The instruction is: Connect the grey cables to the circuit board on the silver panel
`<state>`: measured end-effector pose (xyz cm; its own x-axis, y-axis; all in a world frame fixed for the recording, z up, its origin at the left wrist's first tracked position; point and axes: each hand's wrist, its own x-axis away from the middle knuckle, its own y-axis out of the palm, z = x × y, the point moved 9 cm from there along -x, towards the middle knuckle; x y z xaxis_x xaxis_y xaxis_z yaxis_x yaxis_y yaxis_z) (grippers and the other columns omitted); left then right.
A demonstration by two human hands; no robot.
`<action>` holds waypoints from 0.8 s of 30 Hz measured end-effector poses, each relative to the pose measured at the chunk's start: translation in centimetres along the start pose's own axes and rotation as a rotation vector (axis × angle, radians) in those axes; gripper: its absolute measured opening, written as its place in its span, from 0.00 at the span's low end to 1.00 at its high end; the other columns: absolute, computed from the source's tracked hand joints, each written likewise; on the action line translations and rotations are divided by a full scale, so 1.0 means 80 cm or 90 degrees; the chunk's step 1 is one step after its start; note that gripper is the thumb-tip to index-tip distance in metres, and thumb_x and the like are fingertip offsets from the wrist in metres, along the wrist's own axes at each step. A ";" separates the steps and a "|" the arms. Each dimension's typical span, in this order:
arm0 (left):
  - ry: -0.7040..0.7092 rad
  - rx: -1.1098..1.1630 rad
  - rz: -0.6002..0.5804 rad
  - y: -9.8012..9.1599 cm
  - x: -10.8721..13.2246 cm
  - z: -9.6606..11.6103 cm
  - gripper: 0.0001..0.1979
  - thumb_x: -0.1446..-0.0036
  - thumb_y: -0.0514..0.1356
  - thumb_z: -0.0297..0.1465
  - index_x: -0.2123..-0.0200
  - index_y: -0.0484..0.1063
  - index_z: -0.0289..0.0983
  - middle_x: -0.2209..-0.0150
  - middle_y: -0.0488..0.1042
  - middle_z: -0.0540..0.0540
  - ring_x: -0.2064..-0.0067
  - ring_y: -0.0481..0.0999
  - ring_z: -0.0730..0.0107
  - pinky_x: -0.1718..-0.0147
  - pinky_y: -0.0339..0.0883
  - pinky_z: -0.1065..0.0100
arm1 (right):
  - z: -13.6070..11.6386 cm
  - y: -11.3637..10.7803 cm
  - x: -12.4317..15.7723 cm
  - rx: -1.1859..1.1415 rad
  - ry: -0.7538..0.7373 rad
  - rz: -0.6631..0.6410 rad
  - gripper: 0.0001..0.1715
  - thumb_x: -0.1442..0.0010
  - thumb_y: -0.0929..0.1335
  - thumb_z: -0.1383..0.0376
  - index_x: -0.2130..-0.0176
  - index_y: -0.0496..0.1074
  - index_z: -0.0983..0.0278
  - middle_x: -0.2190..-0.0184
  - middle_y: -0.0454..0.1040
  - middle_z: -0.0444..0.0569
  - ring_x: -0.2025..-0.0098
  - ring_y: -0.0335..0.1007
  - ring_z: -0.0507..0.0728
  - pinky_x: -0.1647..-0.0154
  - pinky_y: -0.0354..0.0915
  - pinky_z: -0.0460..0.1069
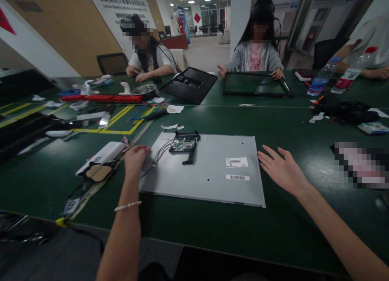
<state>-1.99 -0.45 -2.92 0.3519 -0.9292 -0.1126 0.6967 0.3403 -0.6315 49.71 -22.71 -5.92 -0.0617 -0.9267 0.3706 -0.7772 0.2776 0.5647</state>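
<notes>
A flat grey LCD panel (212,179) lies back side up on the green table, with two white labels on its right part. Near its upper left sits a green circuit board (184,145) on a black bracket, and grey cables (160,153) run from it towards the left edge. My left hand (135,161), a beaded bracelet at its wrist, is by that edge with curled fingers; what they grip, if anything, is hidden. Beside the right edge, my right hand (281,169) is open, palm turned up, fingertips close to the panel, holding nothing.
A white battery-like pack (105,161) with wires lies left of my left hand. Across the table are a black back cover (191,84), a black frame (258,86) under a co-worker's hands, a metal bowl (145,90) and bottles (323,76). Another co-worker sits at the far left.
</notes>
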 end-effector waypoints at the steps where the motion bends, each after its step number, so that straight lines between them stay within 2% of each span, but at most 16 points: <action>1: -0.015 0.036 -0.004 0.001 0.002 -0.001 0.17 0.50 0.54 0.26 0.58 0.74 0.29 0.63 0.78 0.38 0.59 0.78 0.60 0.61 0.71 0.66 | -0.002 -0.003 -0.001 0.009 -0.007 0.001 0.38 0.40 0.60 0.46 0.35 0.54 0.53 0.36 0.62 0.46 0.33 0.50 0.55 0.33 0.46 0.57; 4: -0.033 0.084 -0.019 0.003 0.005 -0.002 0.16 0.50 0.53 0.25 0.59 0.73 0.30 0.64 0.78 0.38 0.60 0.79 0.60 0.61 0.72 0.64 | -0.007 -0.013 -0.007 0.025 -0.021 0.009 0.38 0.40 0.60 0.45 0.35 0.54 0.51 0.36 0.62 0.46 0.32 0.49 0.56 0.34 0.47 0.58; 8: -0.059 0.134 -0.030 0.008 0.005 -0.005 0.14 0.50 0.56 0.26 0.59 0.73 0.30 0.66 0.78 0.38 0.61 0.79 0.57 0.58 0.72 0.59 | -0.016 -0.032 -0.013 0.029 -0.040 0.036 0.40 0.41 0.61 0.45 0.34 0.53 0.53 0.36 0.61 0.47 0.33 0.51 0.55 0.34 0.47 0.55; 14: -0.078 0.274 -0.083 0.023 0.011 0.004 0.18 0.49 0.59 0.25 0.53 0.69 0.33 0.59 0.77 0.40 0.53 0.77 0.62 0.52 0.70 0.63 | -0.030 -0.049 -0.013 0.035 -0.039 0.028 0.42 0.42 0.61 0.44 0.33 0.50 0.52 0.36 0.61 0.47 0.33 0.50 0.56 0.35 0.49 0.58; 18: -0.090 0.310 -0.127 0.024 0.014 0.007 0.16 0.48 0.58 0.24 0.54 0.68 0.32 0.59 0.77 0.38 0.52 0.77 0.62 0.51 0.70 0.63 | -0.034 -0.047 -0.010 0.020 -0.030 0.013 0.43 0.42 0.61 0.43 0.33 0.50 0.53 0.37 0.63 0.50 0.34 0.52 0.57 0.35 0.49 0.59; 24: -0.112 0.277 -0.203 0.029 0.012 0.007 0.15 0.40 0.51 0.28 0.50 0.64 0.32 0.58 0.76 0.34 0.52 0.77 0.58 0.55 0.72 0.59 | -0.032 -0.036 -0.004 0.028 -0.002 -0.023 0.41 0.40 0.62 0.46 0.33 0.48 0.49 0.37 0.62 0.48 0.34 0.53 0.57 0.34 0.47 0.61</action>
<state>0.28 -0.49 -4.09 0.1551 -0.9704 0.1853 0.9657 0.1094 -0.2354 53.56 -22.55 -5.74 -0.0347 -0.9369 0.3479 -0.8056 0.2322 0.5450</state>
